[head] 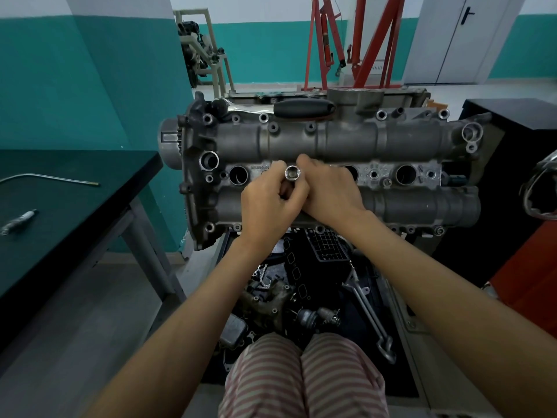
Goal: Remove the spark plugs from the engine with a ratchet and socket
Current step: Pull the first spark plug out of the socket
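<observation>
Fingers of my left hand (269, 203) curl around a shiny socket (291, 172), pinching it near its top so that the open end faces up toward me. My right hand (327, 190) lies close against the left, touching it, with the fingers bent down over the middle of the engine (346, 140); its fingertips reach past the socket at the far side, but I cannot tell whether they grip anything, since the back of the hand hides them.

Both hands sit over the row of spark plug wells. One open well (238, 175) shows just to the left of my left hand, and another (405, 175) lies well to the right of my right hand, with a third partly hidden behind my right knuckles. I cannot see into any of them well enough to tell if a plug sits inside.

On the far edge of the engine lies the ratchet (278, 108), its black grip pointing right and its polished shank running left, apart from both hands.

To my left stands a dark table (75, 212) with a thin bent rod (51, 178) and a small grey cylindrical piece (18, 221) on it. Below the engine, between my forearms, loose parts lie in a black tray (373, 297), a metal bracket (372, 318) among them. A red hoist frame (355, 40) stands behind the engine.
</observation>
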The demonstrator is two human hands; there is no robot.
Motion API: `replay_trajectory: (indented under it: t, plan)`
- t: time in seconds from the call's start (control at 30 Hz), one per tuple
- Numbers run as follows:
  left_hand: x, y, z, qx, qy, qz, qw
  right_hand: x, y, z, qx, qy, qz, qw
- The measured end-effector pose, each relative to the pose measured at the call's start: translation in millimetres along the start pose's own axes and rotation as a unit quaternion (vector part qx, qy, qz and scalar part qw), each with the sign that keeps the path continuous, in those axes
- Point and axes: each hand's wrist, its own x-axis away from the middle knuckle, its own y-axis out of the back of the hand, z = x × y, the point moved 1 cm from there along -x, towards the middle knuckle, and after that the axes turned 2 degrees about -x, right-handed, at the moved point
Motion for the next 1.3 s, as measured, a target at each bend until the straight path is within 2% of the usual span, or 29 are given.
replay_trajectory:
  t: [0.23, 0.3, 0.4, 0.47, 0.97, 1.3]
  plan:
    - [-3, -1, 1, 0.027, -0.003, -0.020, 0.999, 2, 9, 7, -0.037, -0.001, -0.064, 0.997]
    - [-2, -1, 2, 0.023, -0.001, -0.018, 1.000, 2, 8, 6, -0.029, -0.001, -0.050, 0.998]
    - [-1, 0, 1, -0.001, -0.007, -0.010, 1.000, 0, 2, 2, 0.018, 0.007, 0.013, 1.000]
    - [0, 1, 0, -0.011, -0.012, -0.006, 1.000, -1, -2, 0, 0.004, 0.007, 0.025, 1.000]
    - [-3, -3, 4, 0.031, 0.003, -0.031, 0.999, 1, 3, 2, -0.004, -0.011, 0.006, 1.000]
    - [1, 0, 2, -0.006, 0.000, 0.006, 1.000, 0, -2, 1, 0.028, -0.008, 0.024, 0.999]
